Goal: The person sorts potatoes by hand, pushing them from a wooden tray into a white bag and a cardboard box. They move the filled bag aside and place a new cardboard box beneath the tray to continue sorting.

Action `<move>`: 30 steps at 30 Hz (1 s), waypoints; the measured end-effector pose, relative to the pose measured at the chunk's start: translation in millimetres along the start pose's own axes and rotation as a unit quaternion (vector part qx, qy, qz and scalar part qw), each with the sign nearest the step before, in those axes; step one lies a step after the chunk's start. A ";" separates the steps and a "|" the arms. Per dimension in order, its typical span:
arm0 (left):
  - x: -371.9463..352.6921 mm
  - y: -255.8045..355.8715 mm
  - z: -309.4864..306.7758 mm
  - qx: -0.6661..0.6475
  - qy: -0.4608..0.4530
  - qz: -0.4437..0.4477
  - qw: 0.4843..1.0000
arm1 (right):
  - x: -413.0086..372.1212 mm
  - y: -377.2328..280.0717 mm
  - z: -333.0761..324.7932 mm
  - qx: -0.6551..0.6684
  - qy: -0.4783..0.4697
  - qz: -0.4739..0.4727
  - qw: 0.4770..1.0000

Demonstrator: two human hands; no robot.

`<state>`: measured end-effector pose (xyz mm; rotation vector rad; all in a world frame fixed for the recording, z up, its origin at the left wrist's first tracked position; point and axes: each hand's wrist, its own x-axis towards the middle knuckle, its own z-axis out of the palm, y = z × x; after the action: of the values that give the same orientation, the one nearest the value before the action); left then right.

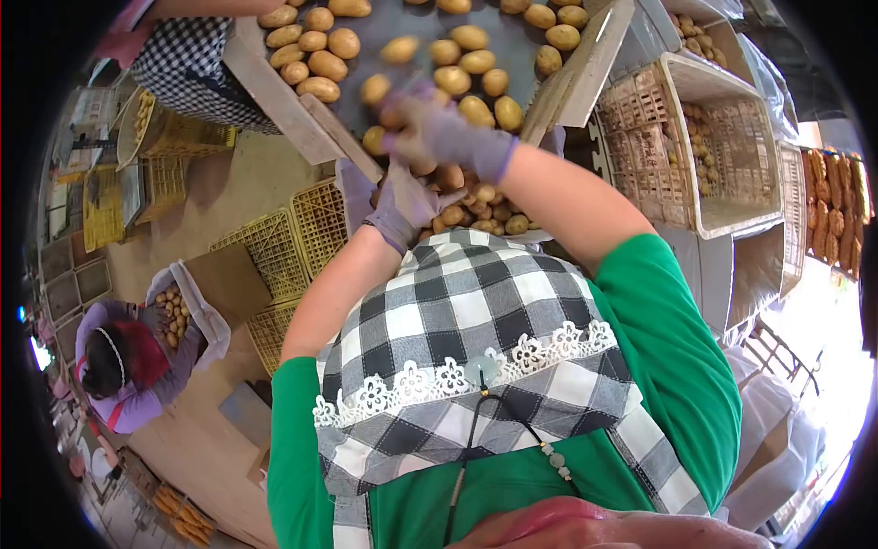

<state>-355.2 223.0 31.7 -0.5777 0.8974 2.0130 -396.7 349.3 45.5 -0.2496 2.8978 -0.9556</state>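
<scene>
Smooth, golden oval potatoes cover the grey table, some cropped at its far end. At its near end, the gloved left hand spreads its thumb; over it, the right hand blurs, grip unclear.

Potatoes lie ahead on a sorting table, between side boards; more are heaped nearer the body. Right: plastic crate, potatoes inside. Left: lattice crates, then a co-worker at a potato sack.
</scene>
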 end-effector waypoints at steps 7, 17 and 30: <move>23.2 21.1 4.2 -0.090 0.044 -0.080 0.992 | -172.5 51.8 -6.3 0.179 -0.064 0.015 0.982; 1.5 50.5 26.1 -0.045 0.067 -0.088 0.993 | -117.2 133.3 142.5 0.003 -0.081 0.311 0.947; 45.6 39.1 -0.1 -0.039 0.007 -0.093 0.995 | -103.7 4.8 -164.4 -0.151 0.282 -0.247 0.915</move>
<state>-412.7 230.6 16.0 -0.6945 0.7463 1.8831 -316.1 467.5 177.1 -0.9063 3.6145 -0.7029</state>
